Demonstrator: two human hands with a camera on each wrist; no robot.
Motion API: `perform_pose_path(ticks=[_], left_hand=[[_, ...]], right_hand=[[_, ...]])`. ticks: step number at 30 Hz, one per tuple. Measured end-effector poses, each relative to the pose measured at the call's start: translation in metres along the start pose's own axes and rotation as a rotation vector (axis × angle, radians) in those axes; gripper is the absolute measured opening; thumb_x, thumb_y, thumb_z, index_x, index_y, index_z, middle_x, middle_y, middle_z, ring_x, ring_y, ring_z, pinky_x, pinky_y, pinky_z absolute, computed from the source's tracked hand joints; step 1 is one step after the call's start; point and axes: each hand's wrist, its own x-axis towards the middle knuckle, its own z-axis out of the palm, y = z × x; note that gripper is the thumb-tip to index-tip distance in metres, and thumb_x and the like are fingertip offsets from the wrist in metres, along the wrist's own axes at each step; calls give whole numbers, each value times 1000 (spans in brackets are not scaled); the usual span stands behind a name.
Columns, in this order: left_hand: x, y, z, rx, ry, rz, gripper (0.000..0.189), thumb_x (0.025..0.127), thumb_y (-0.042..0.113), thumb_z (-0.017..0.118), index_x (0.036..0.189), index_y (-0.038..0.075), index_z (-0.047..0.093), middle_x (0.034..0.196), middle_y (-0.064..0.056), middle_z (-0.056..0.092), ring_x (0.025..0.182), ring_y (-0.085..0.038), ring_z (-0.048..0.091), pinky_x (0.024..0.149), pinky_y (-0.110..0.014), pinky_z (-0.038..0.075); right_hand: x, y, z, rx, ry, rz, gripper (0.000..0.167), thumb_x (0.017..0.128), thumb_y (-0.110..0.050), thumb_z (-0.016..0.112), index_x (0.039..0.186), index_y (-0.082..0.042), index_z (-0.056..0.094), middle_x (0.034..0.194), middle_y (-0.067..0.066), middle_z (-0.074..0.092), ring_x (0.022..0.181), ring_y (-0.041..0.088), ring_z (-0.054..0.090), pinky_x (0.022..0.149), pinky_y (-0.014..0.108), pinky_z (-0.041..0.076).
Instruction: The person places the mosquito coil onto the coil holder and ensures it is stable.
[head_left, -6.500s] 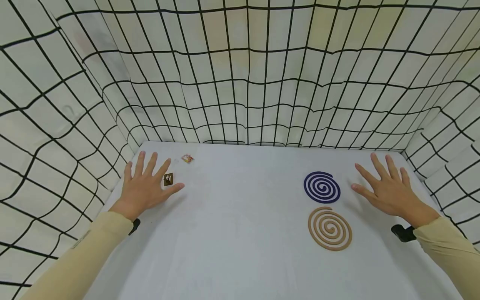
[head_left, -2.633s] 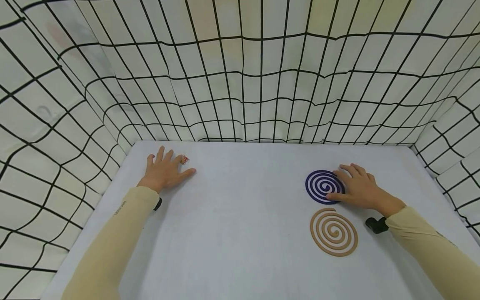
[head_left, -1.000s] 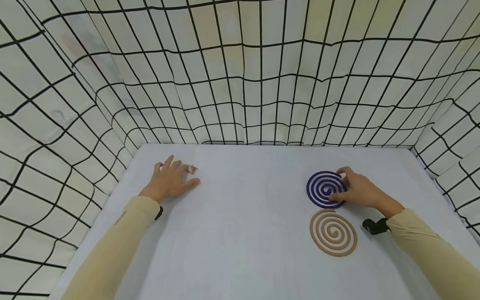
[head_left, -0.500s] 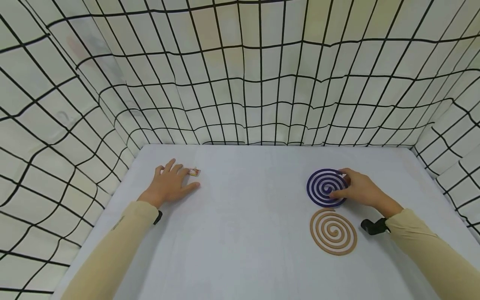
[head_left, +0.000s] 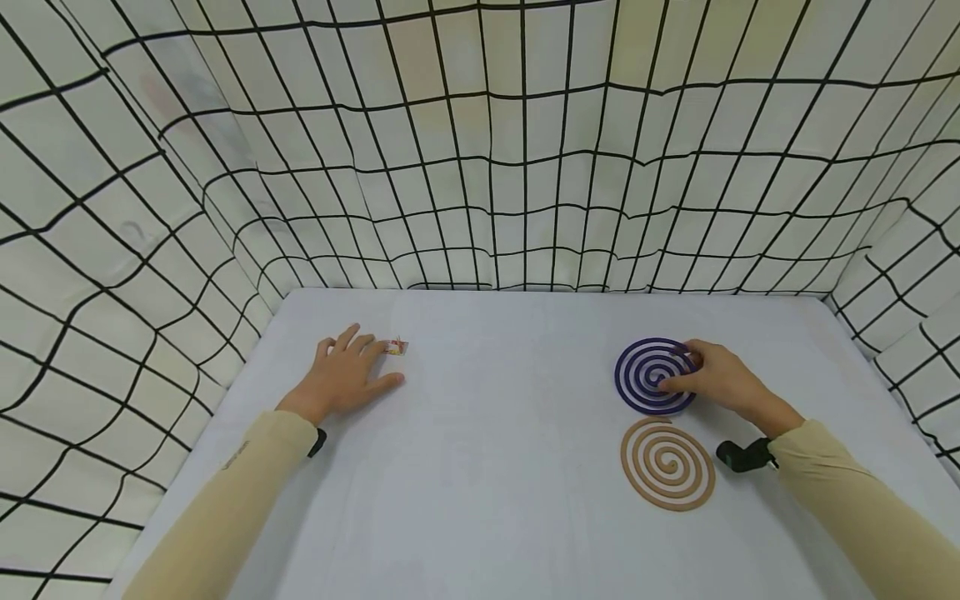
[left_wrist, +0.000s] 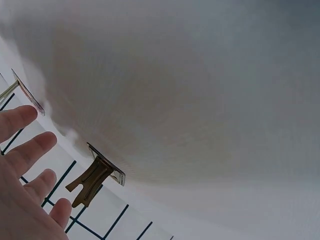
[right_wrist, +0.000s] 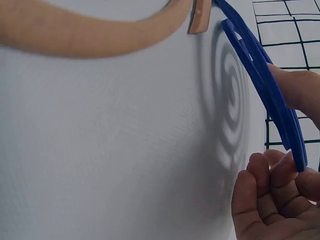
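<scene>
My right hand (head_left: 723,382) pinches the right edge of a dark blue mosquito coil (head_left: 655,377), thumb on one face and fingertips at the rim. In the right wrist view the coil (right_wrist: 265,82) is tilted off the tabletop, its spiral shadow behind it. A tan mosquito coil (head_left: 667,465) lies flat just below. At the left, my left hand (head_left: 337,382) has its fingers spread, a fingertip at a small printed metal coil stand (head_left: 396,347). The left wrist view also has a bronze forked coil stand (left_wrist: 95,175) near the other fingers; the hand hides it in the head view.
A white tabletop (head_left: 495,442) spans between the hands. Black netting (head_left: 522,167) over pale walls rises along its back and both sides. A dark wrist camera (head_left: 742,456) sits under the right wrist.
Since the earliest frame the right hand has come in from the right and taken hold of the blue coil. My left hand has shifted rightward, the printed stand sliding slightly right with its fingers.
</scene>
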Motion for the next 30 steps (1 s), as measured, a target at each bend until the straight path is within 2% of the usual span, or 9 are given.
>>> perform_pose_path(ticks=[5, 9, 13, 17, 20, 22, 26, 28, 30], left_hand=[[-2, 1, 1, 14, 0, 3, 76, 100, 65, 52, 152, 11, 50, 157, -21, 48, 157, -48, 23, 116, -70, 28], [-3, 2, 3, 22, -3, 4, 78, 100, 67, 50, 154, 10, 48, 159, -22, 46, 157, -49, 23, 116, -71, 28], [-3, 3, 6, 2, -5, 2, 80, 99, 68, 51, 155, 10, 46, 160, -21, 45, 157, -49, 22, 115, -71, 27], [-4, 7, 8, -9, -1, 4, 81, 99, 68, 51, 155, 10, 46, 161, -21, 44, 157, -49, 21, 115, -71, 28], [-5, 12, 8, -14, 2, 1, 81, 100, 67, 51, 156, 8, 45, 161, -22, 43, 157, -50, 21, 115, -71, 28], [-6, 15, 7, -22, 2, -5, 81, 100, 66, 51, 156, 7, 45, 162, -23, 42, 157, -50, 21, 115, -71, 28], [-5, 22, 7, -31, -10, -21, 83, 101, 65, 50, 157, 5, 42, 163, -24, 40, 157, -50, 20, 116, -71, 27], [-5, 25, 6, -29, -17, -24, 83, 101, 65, 49, 158, 5, 40, 163, -24, 38, 158, -49, 19, 115, -71, 26], [-5, 28, 5, -30, -25, -24, 84, 101, 65, 49, 158, 4, 39, 164, -24, 37, 158, -49, 18, 116, -71, 26]], right_hand=[[-1, 0, -1, 23, -7, 2, 105, 88, -45, 80, 154, 18, 28, 138, 37, 55, 125, 45, 56, 108, 65, 45], [-2, -2, -1, 76, -12, 46, 100, 88, -45, 81, 152, 15, 33, 137, 34, 56, 124, 42, 58, 109, 63, 46], [-1, -1, 0, 123, -3, 63, 79, 86, -43, 83, 138, 10, 53, 126, 24, 63, 113, 31, 61, 98, 48, 52], [-2, 3, 3, 158, -2, 31, 59, 88, -40, 83, 123, 3, 62, 120, 17, 65, 108, 25, 59, 91, 35, 48], [-3, 3, 4, 185, -4, 22, 61, 90, -38, 81, 128, 4, 59, 126, 21, 64, 114, 28, 60, 96, 39, 50], [-4, 2, 5, 207, -15, 25, 68, 91, -37, 80, 137, 7, 54, 131, 27, 63, 118, 32, 62, 101, 47, 52], [-5, -1, 5, 254, -43, 44, 91, 95, -34, 76, 156, 15, 28, 139, 36, 58, 125, 37, 64, 113, 58, 46], [-5, -2, 5, 270, -51, 51, 95, 96, -33, 74, 157, 16, 20, 140, 36, 59, 124, 34, 66, 114, 58, 45], [-4, -3, 6, 277, -51, 54, 94, 97, -34, 73, 158, 15, 21, 138, 33, 62, 118, 28, 68, 111, 54, 49]])
